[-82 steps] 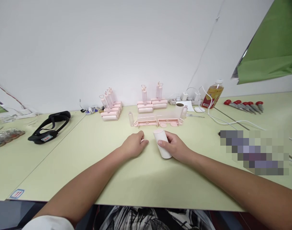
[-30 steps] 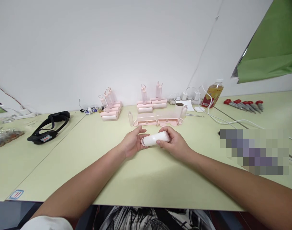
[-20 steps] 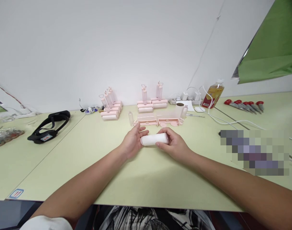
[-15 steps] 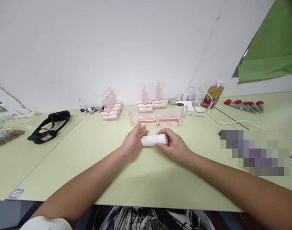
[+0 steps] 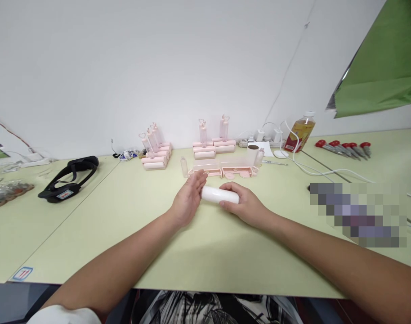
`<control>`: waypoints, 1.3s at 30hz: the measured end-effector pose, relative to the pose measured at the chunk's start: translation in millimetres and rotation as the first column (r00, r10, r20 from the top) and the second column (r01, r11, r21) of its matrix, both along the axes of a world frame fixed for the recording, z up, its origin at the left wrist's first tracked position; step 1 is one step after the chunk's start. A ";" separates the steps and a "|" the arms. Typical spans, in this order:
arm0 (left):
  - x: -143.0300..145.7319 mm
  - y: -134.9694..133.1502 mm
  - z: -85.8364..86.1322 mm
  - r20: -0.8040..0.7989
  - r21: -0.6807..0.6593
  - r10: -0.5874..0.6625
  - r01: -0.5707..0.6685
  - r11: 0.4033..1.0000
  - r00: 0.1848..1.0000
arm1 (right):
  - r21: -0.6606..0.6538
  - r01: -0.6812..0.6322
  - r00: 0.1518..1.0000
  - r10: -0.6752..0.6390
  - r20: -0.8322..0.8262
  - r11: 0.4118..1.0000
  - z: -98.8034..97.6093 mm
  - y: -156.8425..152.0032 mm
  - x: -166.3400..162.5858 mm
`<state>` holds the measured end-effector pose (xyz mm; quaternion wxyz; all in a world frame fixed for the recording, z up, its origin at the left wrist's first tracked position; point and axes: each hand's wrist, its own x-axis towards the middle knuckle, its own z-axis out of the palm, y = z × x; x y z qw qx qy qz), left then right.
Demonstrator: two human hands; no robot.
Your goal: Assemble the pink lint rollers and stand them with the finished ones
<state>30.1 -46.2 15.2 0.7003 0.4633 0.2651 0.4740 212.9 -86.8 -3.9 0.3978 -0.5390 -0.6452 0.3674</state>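
Observation:
A white lint roller refill roll (image 5: 219,195) lies across my right hand's grip above the table, its left end raised slightly. My right hand (image 5: 244,202) is closed around the right end, thumb in front and fingers behind. My left hand (image 5: 189,198) is open, palm turned toward the roll's left end, fingers stretched upward; whether the palm touches the roll I cannot tell. Just behind the hands lie two pink lint roller cases (image 5: 237,170) with clear covers, opened. A small clear tube (image 5: 184,167) stands to their left, and another clear tube (image 5: 259,158) leans at their right.
Pink lint rollers with upright clear handles (image 5: 154,157) stand grouped at the back left, with more pink rollers (image 5: 215,147) at centre. A cardboard-cored roll (image 5: 252,154), drink bottle (image 5: 300,132), white cables (image 5: 313,171) and red-capped tools (image 5: 343,149) are right. A black headset (image 5: 70,177) lies left.
The roll has shifted slightly right and tilted, with its left end higher. My left hand's fingers have straightened and turned upward beside that end. My right hand keeps its hold.

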 end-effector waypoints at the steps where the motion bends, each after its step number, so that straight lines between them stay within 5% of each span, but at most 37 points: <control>1: -1.2 -0.2 -1.7 0.015 0.078 -0.014 0.012 0.997 1.000 | -0.033 -0.016 1.000 0.015 -0.024 0.999 0.9 -0.1 -0.1; 4: -5.7 -0.7 -5.6 0.012 0.277 -0.069 0.063 0.959 0.998 | -0.136 -0.053 0.994 0.038 -0.105 0.989 2.0 -0.9 -0.9; 9: -10.1 1.9 -9.2 0.012 0.376 -0.079 0.069 0.924 0.997 | -0.202 -0.091 0.976 0.048 -0.211 0.975 2.0 -2.4 -3.6; 15: -13.2 9.3 -19.8 -0.179 0.662 0.311 -0.120 0.740 0.933 | -0.163 -0.093 0.960 0.045 -0.277 0.982 0.4 -2.1 -4.7; 17: -16.0 9.4 -20.4 -0.333 0.720 0.329 0.013 0.693 0.884 | -0.140 -0.085 0.953 0.040 -0.301 0.986 -1.7 -1.3 -4.1; 21: -21.8 6.0 -14.7 -0.704 0.623 0.135 0.516 0.588 0.697 | -0.148 -0.096 0.935 0.039 -0.352 0.984 -4.6 -0.5 -0.3; 27: -19.7 -0.2 -10.4 -0.670 0.594 -0.001 0.536 0.600 0.742 | -0.270 -0.325 0.901 0.210 -0.380 0.906 4.7 -7.8 1.6; 31: -14.6 1.7 -15.4 -0.620 0.673 0.130 0.439 0.596 0.773 | -0.321 -0.369 0.882 0.220 -0.417 0.872 8.5 -10.3 0.1; 33: -13.8 9.3 -18.3 -0.633 0.710 0.301 0.378 0.595 0.713 | -0.355 -0.377 0.878 0.209 -0.430 0.855 7.5 -9.5 0.5; 36: -15.5 27.5 -20.9 -0.687 0.713 0.531 0.319 0.624 0.496 | -0.387 -0.387 0.875 0.201 -0.441 0.837 5.0 -8.0 2.0; 39: -17.6 44.9 -22.6 -0.731 0.682 0.608 0.344 0.645 0.309 | -0.380 -0.399 0.866 0.207 -0.455 0.834 3.9 -7.8 2.7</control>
